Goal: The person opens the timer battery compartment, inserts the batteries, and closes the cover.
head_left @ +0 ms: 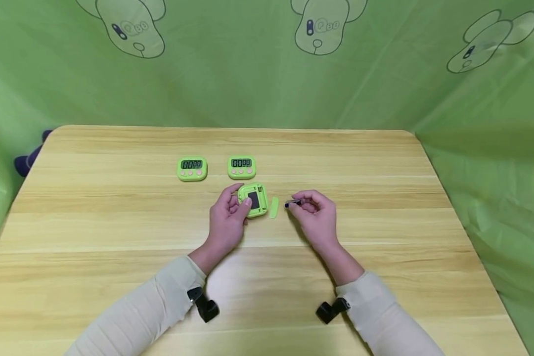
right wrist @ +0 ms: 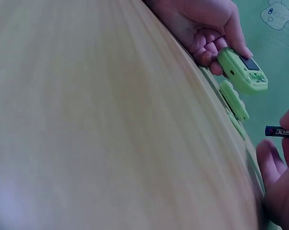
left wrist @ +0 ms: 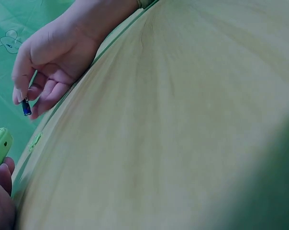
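My left hand grips a green digital timer with its back turned up, the thumb lying across it. Along the timer's right side the battery slot is uncovered; a dark rectangle fills the middle of the back. Just right of it, a green battery cover lies on the table. Farther right, my right hand pinches a dark battery between thumb and fingers. In the right wrist view the battery shows white lettering and sticks out from the fingertips, apart from the timer.
Two more green timers stand face up behind my hands, the left one and the right one, both displaying zeros. The wooden table ends at a green cloth backdrop. A purple object shows beyond the left edge.
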Action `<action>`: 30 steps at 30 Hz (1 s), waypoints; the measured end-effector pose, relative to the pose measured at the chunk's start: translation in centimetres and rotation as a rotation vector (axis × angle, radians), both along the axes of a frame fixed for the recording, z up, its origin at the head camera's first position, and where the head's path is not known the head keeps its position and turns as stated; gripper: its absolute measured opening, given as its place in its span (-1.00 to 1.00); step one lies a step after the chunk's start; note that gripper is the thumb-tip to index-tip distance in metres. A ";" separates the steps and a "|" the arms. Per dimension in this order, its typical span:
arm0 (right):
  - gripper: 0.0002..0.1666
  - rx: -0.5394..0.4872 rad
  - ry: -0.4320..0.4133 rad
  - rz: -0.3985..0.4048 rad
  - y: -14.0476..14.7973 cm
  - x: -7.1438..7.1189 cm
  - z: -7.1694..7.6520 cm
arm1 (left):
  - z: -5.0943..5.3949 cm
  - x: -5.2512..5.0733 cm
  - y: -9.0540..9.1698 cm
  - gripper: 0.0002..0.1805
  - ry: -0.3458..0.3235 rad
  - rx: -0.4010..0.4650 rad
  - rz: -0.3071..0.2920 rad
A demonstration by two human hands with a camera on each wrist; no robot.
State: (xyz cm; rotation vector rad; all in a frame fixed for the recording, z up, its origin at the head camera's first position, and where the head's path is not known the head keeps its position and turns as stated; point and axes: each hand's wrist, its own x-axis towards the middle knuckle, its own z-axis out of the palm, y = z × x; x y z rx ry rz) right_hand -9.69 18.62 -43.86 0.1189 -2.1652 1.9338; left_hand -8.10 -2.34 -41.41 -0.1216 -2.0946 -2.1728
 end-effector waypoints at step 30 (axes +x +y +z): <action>-0.87 0.148 0.252 0.051 -5.6 0.7 3.0 | 0.2 0.0 0.0 -0.60 0.036 -0.022 0.005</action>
